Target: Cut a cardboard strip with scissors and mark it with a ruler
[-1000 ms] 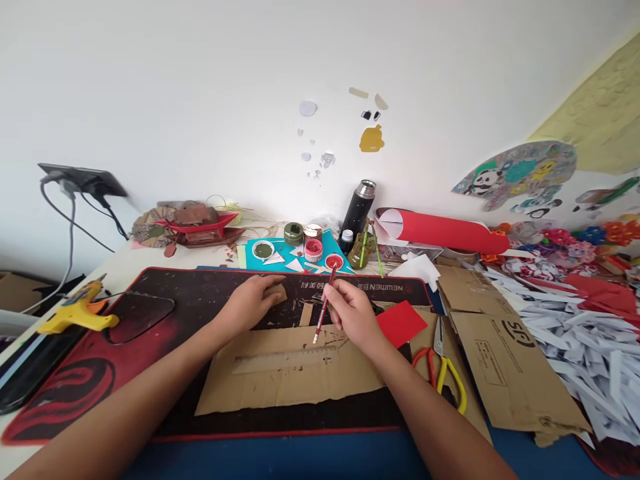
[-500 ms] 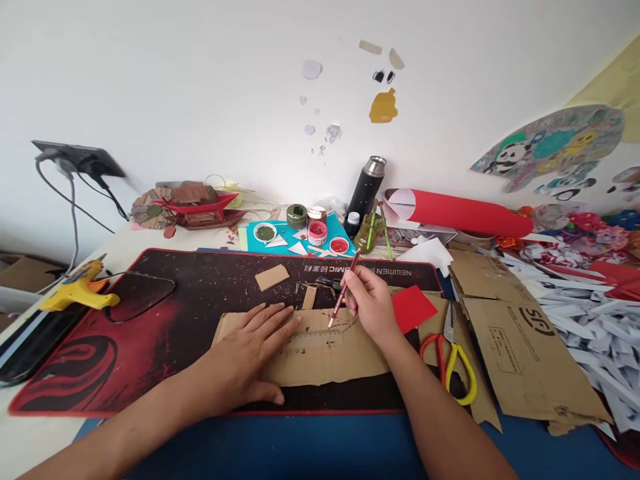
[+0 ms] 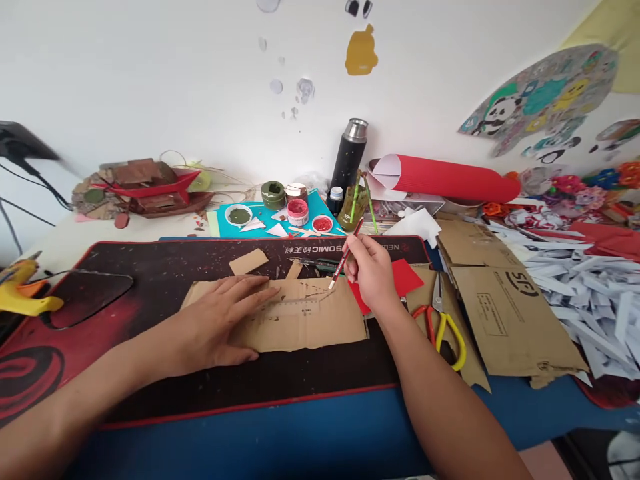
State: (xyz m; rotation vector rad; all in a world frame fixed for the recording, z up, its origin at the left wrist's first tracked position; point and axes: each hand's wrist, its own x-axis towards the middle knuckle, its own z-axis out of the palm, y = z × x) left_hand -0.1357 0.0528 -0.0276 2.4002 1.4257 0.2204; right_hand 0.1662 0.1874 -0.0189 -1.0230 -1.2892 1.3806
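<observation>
My left hand (image 3: 225,320) lies flat with fingers spread on a strip of brown cardboard (image 3: 320,330), pressing it to the dark desk mat. A clear ruler (image 3: 295,309) rests on the cardboard beside my left fingertips; whether they touch it I cannot tell. In my right hand (image 3: 369,270) a dark red pencil (image 3: 341,265) is pinched, its pale tip down at the cardboard's upper right part. A thin dark line runs there, just above and right of the ruler. Under my right wrist lies a red paper piece (image 3: 407,277).
Scissors (image 3: 443,327) lie right of my right forearm, beside flattened cardboard (image 3: 500,320) and white paper strips (image 3: 600,313). Paint jars (image 3: 273,195) and a black flask (image 3: 349,157) stand at the back. A yellow glue gun (image 3: 30,300) is at far left.
The camera view has shifted, so most things sit higher and further left. My right hand has moved the pencil rightward past the ruler's end. My left hand stays on the cardboard.
</observation>
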